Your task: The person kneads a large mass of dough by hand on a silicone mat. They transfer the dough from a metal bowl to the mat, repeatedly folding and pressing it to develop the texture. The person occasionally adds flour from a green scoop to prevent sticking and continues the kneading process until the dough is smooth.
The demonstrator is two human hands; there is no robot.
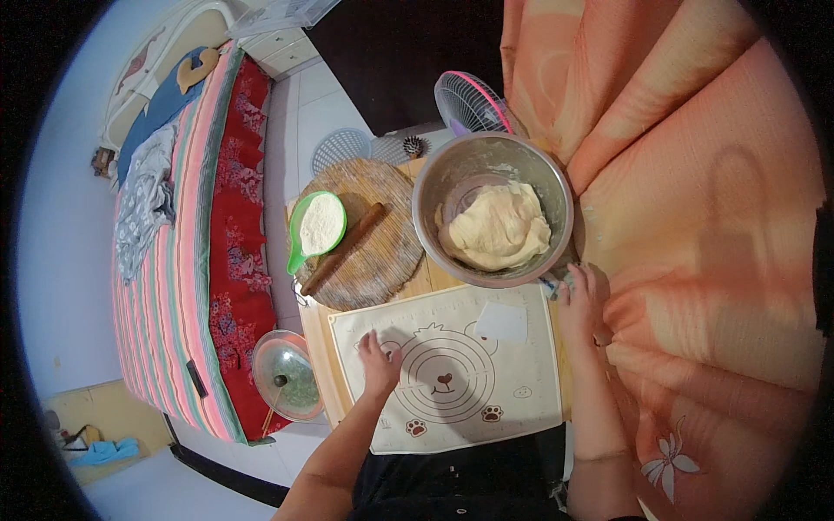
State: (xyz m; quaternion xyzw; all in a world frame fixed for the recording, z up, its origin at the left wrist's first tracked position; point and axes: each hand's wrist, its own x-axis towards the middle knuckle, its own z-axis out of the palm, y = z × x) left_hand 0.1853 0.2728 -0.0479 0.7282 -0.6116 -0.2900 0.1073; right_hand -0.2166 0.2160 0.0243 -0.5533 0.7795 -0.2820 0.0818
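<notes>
A large steel bowl (560, 178) holds a lump of pale dough (495, 227). In front of it lies a cream mat (530, 412) printed with a bear face and rings. My left hand (380, 363) is over the left part of this mat, fingers apart and nothing in them. Beside the bowl's lower right rim, my right hand (580, 295) has its fingers apart. Close to its fingertips is a small blue-and-white thing (549, 284), partly hidden and too small to name. A thin white square (502, 321) rests on the mat's upper right.
On a round wooden board (382, 260) lie a rolling pin (343, 249) and a green scoop (297, 256) of white flour (322, 223). An orange curtain (695, 286) hangs close on the right. A glass lid (287, 373) is left of the table, near a bed (165, 321).
</notes>
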